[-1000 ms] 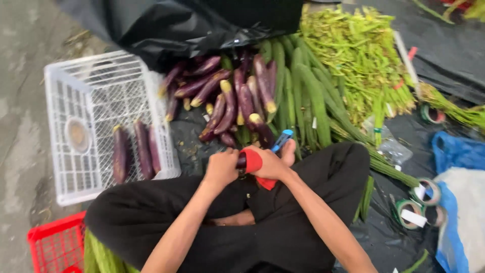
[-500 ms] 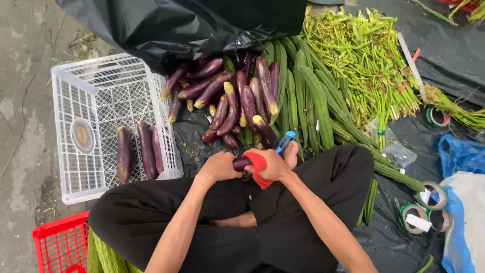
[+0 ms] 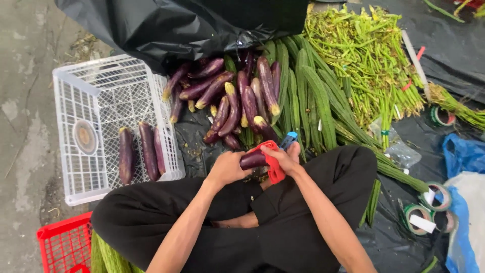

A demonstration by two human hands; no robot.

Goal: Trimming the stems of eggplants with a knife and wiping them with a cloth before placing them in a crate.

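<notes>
- Sitting at the far left, a red crate shows at the bottom corner, with a white plastic crate above it on the ground.
- Three purple eggplants lie side by side in the white crate, against its right wall.
- Just right of the crate, a pile of purple eggplants rests on black sheeting, stems mostly pointing down.
- The left hand is closed around one end of a single eggplant, held level above the crossed legs in black trousers.
- The right hand meets it from the other side, gripping the same eggplant together with a red tool that has a blue handle tip; both hands are close together, clamped on it.
- Long green ridged gourds lie just right of the pile.
- Further right sits a heap of green long beans.
- Rolls of tape and a blue bag lie at the right edge.
</notes>
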